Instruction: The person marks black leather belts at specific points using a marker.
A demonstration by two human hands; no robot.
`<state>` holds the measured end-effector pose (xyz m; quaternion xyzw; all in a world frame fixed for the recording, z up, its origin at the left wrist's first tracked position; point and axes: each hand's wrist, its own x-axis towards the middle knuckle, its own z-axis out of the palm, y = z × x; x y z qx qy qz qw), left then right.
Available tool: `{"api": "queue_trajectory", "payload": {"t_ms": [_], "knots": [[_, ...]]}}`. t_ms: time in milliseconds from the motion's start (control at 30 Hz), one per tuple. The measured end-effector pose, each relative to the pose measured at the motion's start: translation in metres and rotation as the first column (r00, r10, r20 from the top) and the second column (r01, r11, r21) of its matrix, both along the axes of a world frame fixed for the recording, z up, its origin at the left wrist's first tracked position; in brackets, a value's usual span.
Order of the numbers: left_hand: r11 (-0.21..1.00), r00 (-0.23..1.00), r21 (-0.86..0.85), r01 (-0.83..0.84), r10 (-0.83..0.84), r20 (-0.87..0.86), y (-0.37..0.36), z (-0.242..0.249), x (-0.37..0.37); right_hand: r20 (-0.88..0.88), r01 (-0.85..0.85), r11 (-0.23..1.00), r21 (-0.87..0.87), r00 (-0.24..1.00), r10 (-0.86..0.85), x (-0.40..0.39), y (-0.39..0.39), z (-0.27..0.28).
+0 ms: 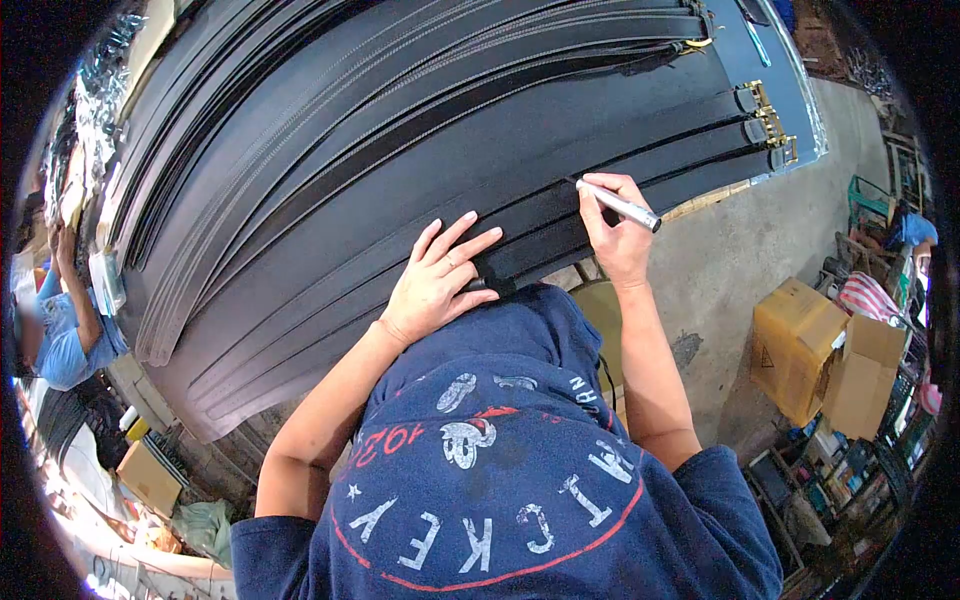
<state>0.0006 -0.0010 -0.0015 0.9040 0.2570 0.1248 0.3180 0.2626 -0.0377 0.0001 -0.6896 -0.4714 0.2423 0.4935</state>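
Note:
Long black leather belts with stitched edges lie side by side across the dark table. My right hand (617, 225) is closed round a silver marker (625, 207), its tip on one of the nearer belts (540, 200). To the left, my left hand (440, 280) rests on the nearer belts with several fingers stretched out. Between its thumb and index finger sits a small black marker cap (474, 285), partly hidden. Brass-coloured buckles (775, 135) are at the right ends of the nearer belts.
More belts (380, 75) lie in a thick row farther back on the table. A light blue surface (745, 60) lies at the table's right end. Cardboard boxes (800, 340) stand on the concrete floor (715, 300) at right. A person in a blue shirt (70, 335) is at far left.

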Motion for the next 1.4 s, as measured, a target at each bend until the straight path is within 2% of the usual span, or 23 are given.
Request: {"api": "queue_trajectory", "payload": {"t_ms": [500,800,1233,1300,1400], "knots": [[1.0,1.0,0.027,-0.008,0.008,0.002,0.0,0.0,0.0,0.097,-0.006,1.0,0.027,0.995,0.004,-0.003,0.002,-0.004],[1.0,0.999,0.017,-0.005,0.005,0.036,0.0,-0.001,0.0,0.036,-0.001,0.999,0.046,0.999,-0.001,-0.003,0.001,-0.004],[1.0,0.998,-0.026,-0.01,0.011,0.054,0.003,0.006,0.001,0.083,-0.004,0.999,0.054,0.997,-0.001,-0.003,0.0,-0.009],[1.0,0.998,-0.009,-0.012,0.012,0.068,0.009,0.013,0.006,0.076,-0.006,0.998,0.062,0.997,0.002,-0.003,0.001,-0.007],[0.992,0.979,-0.127,-0.023,0.048,0.198,0.018,0.018,0.02,0.098,-0.023,0.997,0.068,0.995,0.017,0.0,0.0,-0.008]]}}
